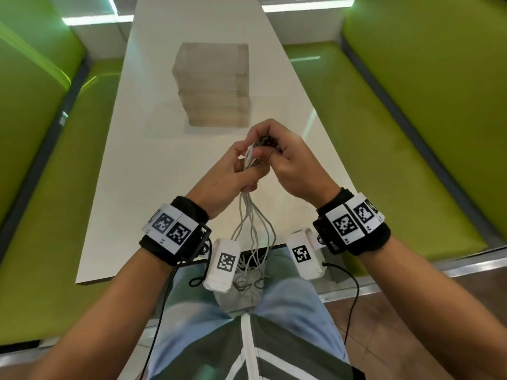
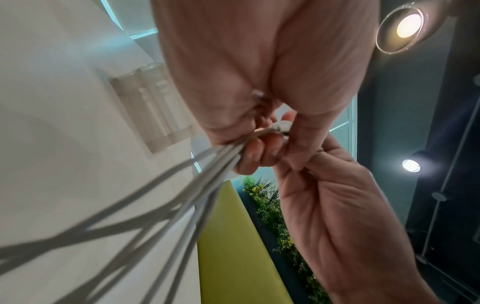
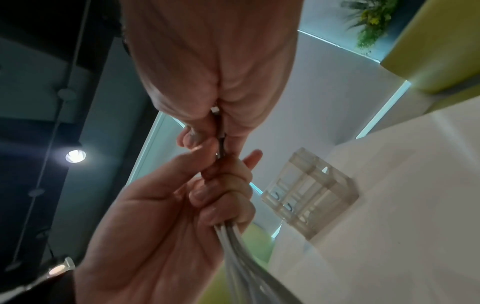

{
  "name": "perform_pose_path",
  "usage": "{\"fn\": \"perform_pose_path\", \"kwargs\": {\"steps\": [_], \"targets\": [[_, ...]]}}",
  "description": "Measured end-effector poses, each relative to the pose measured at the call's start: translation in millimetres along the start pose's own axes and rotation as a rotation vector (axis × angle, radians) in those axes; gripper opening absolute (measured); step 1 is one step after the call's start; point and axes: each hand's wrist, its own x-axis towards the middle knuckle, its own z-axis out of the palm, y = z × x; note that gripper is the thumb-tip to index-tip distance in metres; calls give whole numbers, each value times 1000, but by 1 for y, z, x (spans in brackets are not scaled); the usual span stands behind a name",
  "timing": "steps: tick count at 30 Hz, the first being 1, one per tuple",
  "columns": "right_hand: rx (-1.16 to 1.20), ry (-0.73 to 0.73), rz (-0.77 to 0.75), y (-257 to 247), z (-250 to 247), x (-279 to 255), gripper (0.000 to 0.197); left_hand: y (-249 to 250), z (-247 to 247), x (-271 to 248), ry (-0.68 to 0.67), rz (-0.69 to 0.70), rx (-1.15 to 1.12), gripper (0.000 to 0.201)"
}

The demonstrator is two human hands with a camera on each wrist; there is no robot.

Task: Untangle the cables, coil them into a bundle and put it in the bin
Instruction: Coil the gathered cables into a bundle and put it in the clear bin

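Several white cables [image 1: 253, 226] hang in a bunch from my hands above the table's near end, and their lower part lies tangled over my lap [image 1: 248, 282]. My left hand [image 1: 242, 171] grips the bunch in a fist just below its top; in the left wrist view the cables [image 2: 161, 203] run out of the curled fingers [image 2: 249, 158]. My right hand [image 1: 267, 150] pinches the cable ends sticking out above the left fist; the right wrist view shows its thumb and finger closed on a dark plug end [image 3: 221, 135]. The clear plastic bin [image 1: 214, 83] stands mid-table, beyond both hands.
The long white table [image 1: 142, 165] runs away from me between two green upholstered benches [image 1: 384, 133]. The bin [image 3: 310, 197] looks empty apart from small marks on its wall. The table's near edge lies under my wrists. Ceiling lamps [image 2: 407, 24] appear in the wrist views.
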Motion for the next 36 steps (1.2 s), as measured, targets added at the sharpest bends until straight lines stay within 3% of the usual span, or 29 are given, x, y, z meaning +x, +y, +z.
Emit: {"fn": "perform_pose_path", "kwargs": {"steps": [3, 6, 8, 10, 11, 13, 15, 16, 18, 20, 21, 24, 27, 31, 36], "targets": [[130, -29, 11, -1, 3, 4, 21, -5, -10, -13, -28, -3, -82, 13], [338, 20, 58, 3, 2, 13, 23, -15, -17, -23, -87, -46, -13, 26], [333, 14, 126, 7, -1, 17, 20, -17, -19, -25, -58, -66, 6, 32], [-18, -17, 160, 11, -8, 18, 10, -17, -20, -25, -3, -105, 20, 33], [-254, -29, 148, 11, -13, 17, 15, -16, -22, -24, 11, -124, 46, 35], [-601, -81, 32, 7, -21, 13, 43, -14, -25, -22, -2, -152, 149, 37], [-800, -211, -107, 2, -18, 6, 79, -13, -25, -20, -39, -158, 270, 38], [-930, -290, -173, 3, -12, 4, 87, -12, -25, -20, -61, -155, 305, 38], [-1066, -458, -164, 6, 1, 0, 67, -8, -24, -21, -111, -141, 349, 39], [-858, -603, 94, 4, 2, -2, 25, -4, -27, -23, -143, -131, 360, 39], [-757, -638, 179, 3, 0, -1, 16, -3, -29, -25, -149, -128, 341, 37], [-709, -646, 174, -5, -6, 5, 16, -5, -31, -33, -143, -72, 263, 34], [-671, -545, 45, -15, -15, 14, 13, -18, -31, -38, -131, -61, 206, 34], [-615, -455, 61, -18, -25, 21, 14, -30, -31, -44, -106, 24, 170, 24], [-530, -371, 62, -11, -21, 20, 19, -31, -29, -44, 74, 82, 212, 22]]}}
